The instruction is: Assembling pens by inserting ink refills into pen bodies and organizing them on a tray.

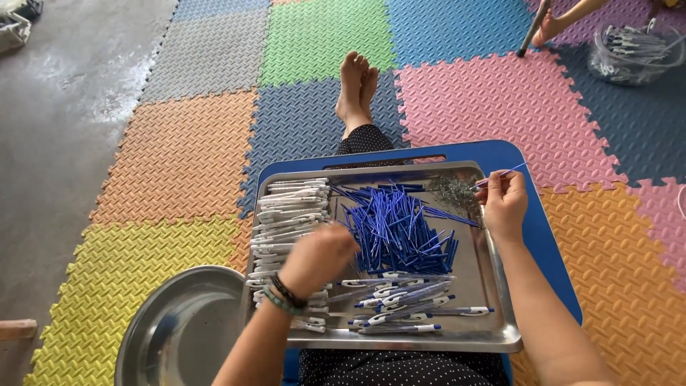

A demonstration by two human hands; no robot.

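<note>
A metal tray [493,286] lies on a blue board [547,236] across my lap. It holds a stack of white pen barrels [289,207] on the left, a heap of blue ink refills [393,225] in the middle, a small pile of metal springs [454,191] at the far right, and several assembled pens [400,314] near the front. My left hand [318,257] hovers over the white barrels, blurred, and what it holds cannot be made out. My right hand [504,204] pinches one blue refill [504,174] beside the springs.
A round metal bowl [179,329] sits on the floor at my left knee. Coloured foam mats [314,43] cover the floor, with bare concrete [64,107] to the left. Another person's foot [549,28] and a clear bag of pen parts [636,50] are at the top right.
</note>
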